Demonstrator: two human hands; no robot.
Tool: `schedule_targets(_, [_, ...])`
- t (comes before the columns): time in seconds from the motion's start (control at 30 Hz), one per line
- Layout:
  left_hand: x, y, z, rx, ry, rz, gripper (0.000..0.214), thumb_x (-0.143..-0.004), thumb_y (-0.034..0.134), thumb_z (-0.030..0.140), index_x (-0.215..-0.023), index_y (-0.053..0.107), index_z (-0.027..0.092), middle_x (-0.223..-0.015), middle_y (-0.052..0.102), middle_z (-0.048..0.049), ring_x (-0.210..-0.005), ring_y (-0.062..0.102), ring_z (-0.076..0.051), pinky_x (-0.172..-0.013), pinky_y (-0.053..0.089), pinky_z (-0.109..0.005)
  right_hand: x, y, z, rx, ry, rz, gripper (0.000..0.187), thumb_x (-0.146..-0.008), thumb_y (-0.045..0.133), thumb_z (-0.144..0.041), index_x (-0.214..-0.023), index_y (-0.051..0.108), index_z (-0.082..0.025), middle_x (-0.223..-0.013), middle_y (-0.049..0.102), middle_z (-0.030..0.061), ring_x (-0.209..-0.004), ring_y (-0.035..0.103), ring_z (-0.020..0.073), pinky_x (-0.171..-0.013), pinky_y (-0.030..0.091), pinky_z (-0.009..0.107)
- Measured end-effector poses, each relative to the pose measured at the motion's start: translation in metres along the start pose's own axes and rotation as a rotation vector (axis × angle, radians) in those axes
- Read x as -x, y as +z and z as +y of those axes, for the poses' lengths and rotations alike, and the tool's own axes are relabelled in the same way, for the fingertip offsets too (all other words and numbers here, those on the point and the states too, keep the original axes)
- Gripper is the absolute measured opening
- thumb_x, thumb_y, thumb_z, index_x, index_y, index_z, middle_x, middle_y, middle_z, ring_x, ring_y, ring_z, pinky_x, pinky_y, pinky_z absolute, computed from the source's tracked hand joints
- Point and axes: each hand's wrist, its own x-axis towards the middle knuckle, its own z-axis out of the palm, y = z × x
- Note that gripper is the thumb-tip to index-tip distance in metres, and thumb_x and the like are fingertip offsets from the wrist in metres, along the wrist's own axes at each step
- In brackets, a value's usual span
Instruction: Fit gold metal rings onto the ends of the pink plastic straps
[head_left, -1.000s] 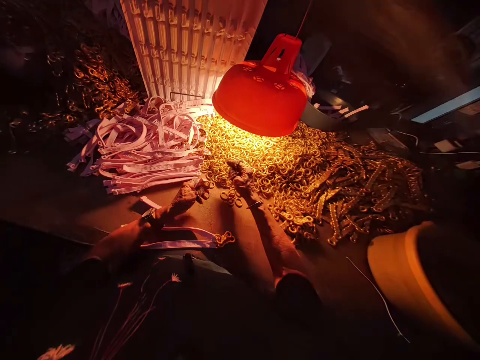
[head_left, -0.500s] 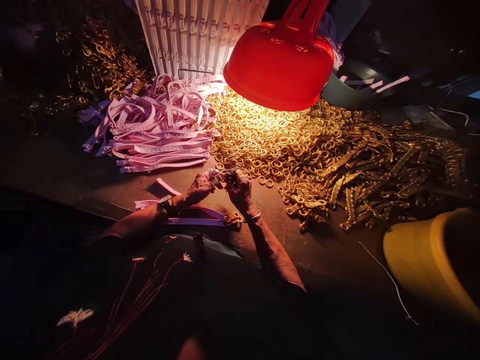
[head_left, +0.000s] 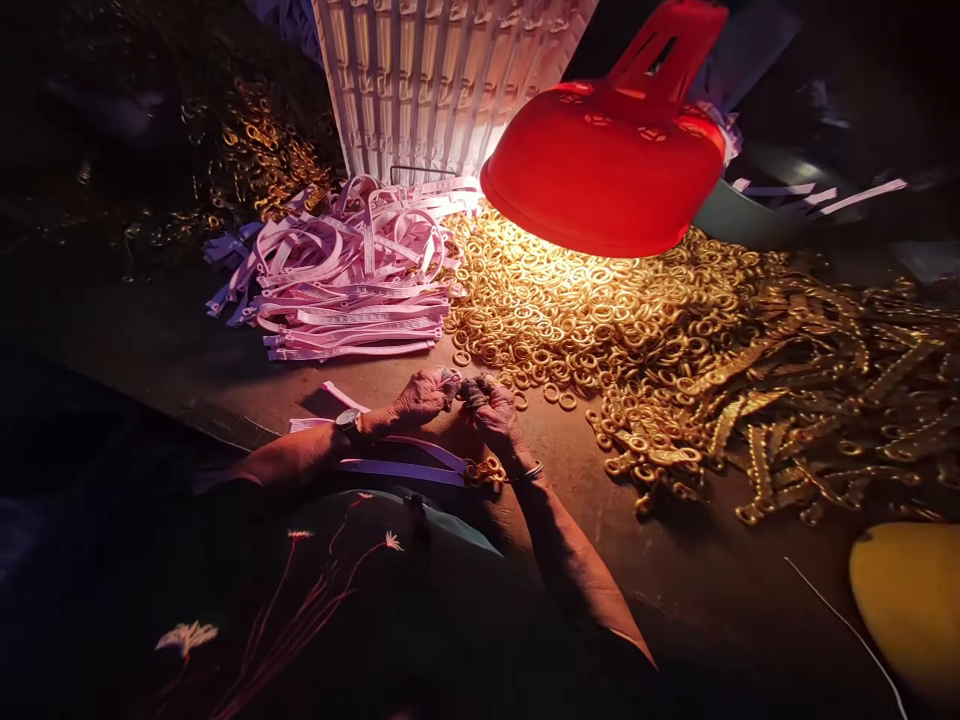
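My left hand [head_left: 420, 398] and my right hand [head_left: 491, 408] meet fingertip to fingertip over the brown table [head_left: 420, 375], both pinched closed on small gold rings between them. A pink strip [head_left: 401, 466] lies under my wrists with a cluster of gold rings [head_left: 486, 468] at its right end. Just beyond my hands spreads a big heap of gold rings [head_left: 577, 310] lit by a red lamp shade [head_left: 607, 175]. A watch sits on my left wrist, a bangle on my right.
A pile of pink strips [head_left: 352, 280] lies at the left, before a white ribbed panel [head_left: 442, 80]. Gold chain-like strips [head_left: 810, 400] cover the right. A yellow container [head_left: 911, 600] stands at the lower right, with a thin wire [head_left: 840, 620] beside it. More gold rings [head_left: 262, 150] lie at the dim back left.
A second ago my right hand reached into the ring heap, apart from the left. It has drawn back and joined the left hand. The view has shifted left.
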Motion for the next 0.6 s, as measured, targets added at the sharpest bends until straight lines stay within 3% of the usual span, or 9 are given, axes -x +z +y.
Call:
schedule_targets(0.07, [-0.003, 0.0, -0.005, 0.089, -0.016, -0.029, 0.032, -0.083, 0.065, 0.039, -0.068, 0.051, 0.015, -0.057, 0.051, 0.0019, -0.052, 0.044, -0.007, -0.05, 0.033, -0.02, -0.004, 0.002, 0.003, 0.061, -0.069, 0.046, 0.029, -0.084, 0.053, -0.048, -0.071, 0.05, -0.021, -0.063, 0.053, 0.0002, -0.054, 0.047, 0.0123, -0.052, 0.04, 0.026])
schedule_targets(0.17, [-0.006, -0.003, -0.005, 0.222, -0.04, -0.03, 0.038, -0.082, 0.066, 0.047, -0.068, 0.05, 0.015, -0.055, 0.045, 0.0042, -0.048, 0.038, -0.005, -0.047, 0.028, -0.019, -0.009, 0.005, 0.01, 0.344, -0.284, 0.2, 0.026, -0.087, 0.051, -0.041, -0.071, 0.052, -0.021, -0.068, 0.057, 0.0036, -0.061, 0.048, 0.0144, -0.06, 0.039, 0.029])
schedule_targets(0.23, [-0.005, -0.008, -0.002, 0.3, -0.101, -0.064, 0.036, -0.08, 0.067, 0.046, -0.07, 0.051, 0.015, -0.054, 0.044, 0.0049, -0.045, 0.033, -0.004, -0.043, 0.022, -0.019, -0.011, 0.008, 0.013, 0.534, -0.45, 0.296, 0.025, -0.091, 0.049, -0.038, -0.075, 0.054, -0.02, -0.07, 0.059, 0.0061, -0.064, 0.05, 0.0164, -0.062, 0.039, 0.03])
schedule_targets(0.33, [0.001, -0.018, 0.007, 0.39, -0.253, -0.16, 0.028, -0.073, 0.07, 0.037, -0.071, 0.053, 0.015, -0.052, 0.044, 0.0048, -0.04, 0.028, -0.003, -0.04, 0.014, -0.02, -0.01, 0.012, 0.015, 0.626, -0.613, 0.278, 0.023, -0.094, 0.047, -0.034, -0.08, 0.058, -0.019, -0.072, 0.062, 0.0082, -0.067, 0.055, 0.0184, -0.064, 0.041, 0.031])
schedule_targets(0.4, [0.006, -0.022, 0.012, 0.432, -0.322, -0.174, 0.027, -0.069, 0.072, 0.033, -0.068, 0.052, 0.015, -0.051, 0.044, 0.0045, -0.039, 0.028, -0.003, -0.04, 0.013, -0.021, -0.01, 0.014, 0.013, 0.564, -0.597, 0.205, 0.022, -0.094, 0.049, -0.034, -0.082, 0.059, -0.019, -0.073, 0.064, 0.0077, -0.07, 0.057, 0.0183, -0.067, 0.044, 0.031])
schedule_targets(0.47, [0.01, -0.025, 0.016, 0.49, -0.341, -0.146, 0.031, -0.065, 0.077, 0.033, -0.069, 0.053, 0.014, -0.053, 0.046, 0.0037, -0.041, 0.034, -0.004, -0.04, 0.016, -0.02, -0.012, 0.013, 0.009, 0.383, -0.486, 0.143, 0.022, -0.094, 0.051, -0.038, -0.083, 0.059, -0.02, -0.077, 0.065, 0.0067, -0.074, 0.06, 0.0178, -0.071, 0.047, 0.031])
schedule_targets(0.6, [0.014, -0.026, 0.018, 0.644, -0.321, -0.093, 0.042, -0.057, 0.085, 0.039, -0.076, 0.06, 0.012, -0.065, 0.057, -0.0002, -0.048, 0.046, -0.007, -0.045, 0.032, -0.02, -0.016, 0.001, -0.006, -0.247, -0.15, 0.01, 0.028, -0.091, 0.056, -0.052, -0.093, 0.058, -0.023, -0.086, 0.067, 0.0034, -0.078, 0.065, 0.0166, -0.072, 0.054, 0.032])
